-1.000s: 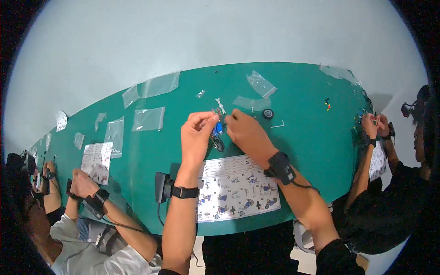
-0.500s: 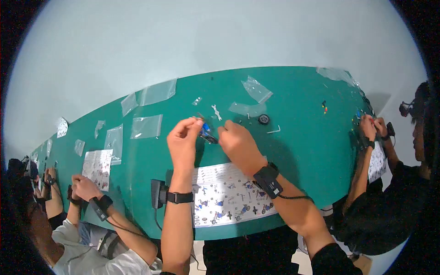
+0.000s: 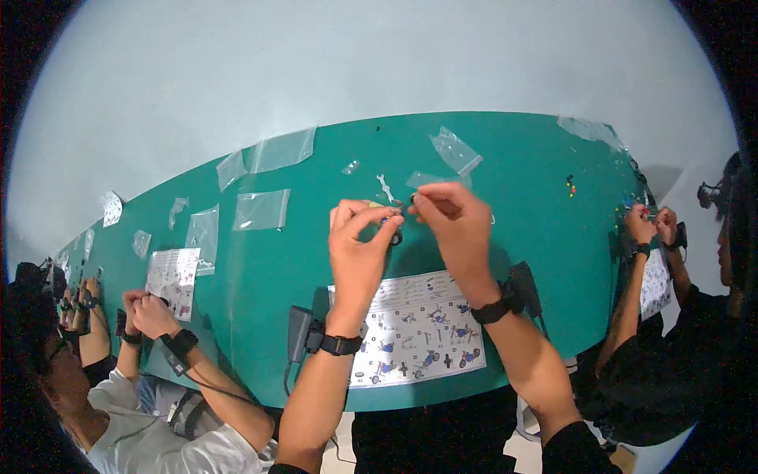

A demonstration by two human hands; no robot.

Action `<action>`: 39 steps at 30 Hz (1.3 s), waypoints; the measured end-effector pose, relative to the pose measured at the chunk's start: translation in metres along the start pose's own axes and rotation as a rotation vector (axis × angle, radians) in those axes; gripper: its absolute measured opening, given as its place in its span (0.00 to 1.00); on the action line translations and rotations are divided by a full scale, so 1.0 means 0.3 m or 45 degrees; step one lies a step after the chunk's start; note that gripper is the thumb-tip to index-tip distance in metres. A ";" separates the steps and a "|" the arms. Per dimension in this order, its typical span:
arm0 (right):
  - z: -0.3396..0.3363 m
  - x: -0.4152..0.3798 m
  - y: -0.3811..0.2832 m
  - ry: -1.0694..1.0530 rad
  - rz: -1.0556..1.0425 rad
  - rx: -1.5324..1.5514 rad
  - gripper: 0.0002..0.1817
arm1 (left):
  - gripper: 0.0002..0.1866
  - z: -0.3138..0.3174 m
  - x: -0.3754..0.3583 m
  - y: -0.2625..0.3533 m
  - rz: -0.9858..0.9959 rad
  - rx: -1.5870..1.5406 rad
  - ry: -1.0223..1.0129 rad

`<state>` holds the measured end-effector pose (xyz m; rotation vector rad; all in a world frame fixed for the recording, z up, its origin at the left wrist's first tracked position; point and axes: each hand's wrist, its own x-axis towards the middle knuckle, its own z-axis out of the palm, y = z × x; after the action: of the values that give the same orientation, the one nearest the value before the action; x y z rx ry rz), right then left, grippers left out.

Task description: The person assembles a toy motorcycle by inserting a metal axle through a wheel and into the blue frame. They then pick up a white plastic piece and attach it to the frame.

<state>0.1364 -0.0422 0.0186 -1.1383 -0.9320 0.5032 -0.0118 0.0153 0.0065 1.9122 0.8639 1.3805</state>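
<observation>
Over the middle of the green table, my left hand (image 3: pixel 363 245) is closed on a small blue and black model (image 3: pixel 395 230), mostly covered by the fingers. Close to its right, my right hand (image 3: pixel 454 217) pinches a tiny dark part (image 3: pixel 414 198) between thumb and forefinger. Just beyond the hands lies a silver wrench (image 3: pixel 384 188). A printed instruction sheet (image 3: pixel 422 340) with pictures of blue models lies below both hands, nearer to me.
Clear plastic bags lie on the green table (image 3: pixel 537 261), among them one at the left (image 3: pixel 262 211) and one at the back (image 3: pixel 456 150). Small coloured pieces (image 3: pixel 571 186) are at the right. Co-workers sit on both sides, their hands over the table.
My right hand has turned and moved right and up, now pinching a small dark part. My left hand has shifted right with the model. The view has shifted slightly.
</observation>
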 end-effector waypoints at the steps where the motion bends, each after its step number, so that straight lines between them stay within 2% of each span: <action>1: 0.011 -0.017 0.002 0.007 -0.063 -0.062 0.06 | 0.08 0.007 -0.008 0.011 0.008 0.032 0.022; 5: 0.019 -0.037 -0.016 0.066 -0.274 -0.221 0.07 | 0.07 0.007 -0.021 0.038 0.015 0.082 0.040; 7: 0.004 -0.032 -0.023 0.006 -0.347 -0.264 0.07 | 0.07 0.004 -0.013 0.039 0.086 0.118 0.060; 11: 0.006 -0.035 -0.021 -0.108 -0.450 -0.371 0.07 | 0.06 0.007 -0.016 0.043 0.070 0.094 0.064; 13: 0.006 -0.033 -0.019 -0.088 -0.436 -0.363 0.07 | 0.06 0.005 -0.023 0.033 0.077 0.152 0.065; 19: -0.001 -0.021 -0.045 -0.164 -0.452 -0.406 0.07 | 0.06 0.001 -0.013 0.021 0.013 -0.140 -0.069; 23: -0.020 -0.005 -0.063 -0.266 -0.489 -0.483 0.07 | 0.04 0.000 -0.021 0.043 -0.146 -0.222 -0.048; 28: -0.026 0.003 -0.038 -0.319 -0.329 -0.420 0.07 | 0.03 0.014 -0.034 0.018 -0.392 -0.277 -0.078; 31: -0.030 0.005 -0.020 -0.348 -0.232 -0.334 0.07 | 0.06 0.034 -0.035 0.033 -0.354 -0.437 0.036; 34: -0.032 0.010 -0.019 -0.359 -0.175 -0.334 0.08 | 0.09 0.027 -0.034 0.051 -0.407 -0.439 0.028; 39: -0.021 0.003 -0.024 -0.358 -0.204 -0.345 0.08 | 0.08 0.016 -0.036 0.040 -0.177 -0.162 0.049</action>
<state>0.1415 -0.0476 0.0248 -1.2414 -1.3563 0.4207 -0.0080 -0.0011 0.0088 1.7023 0.8885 1.3595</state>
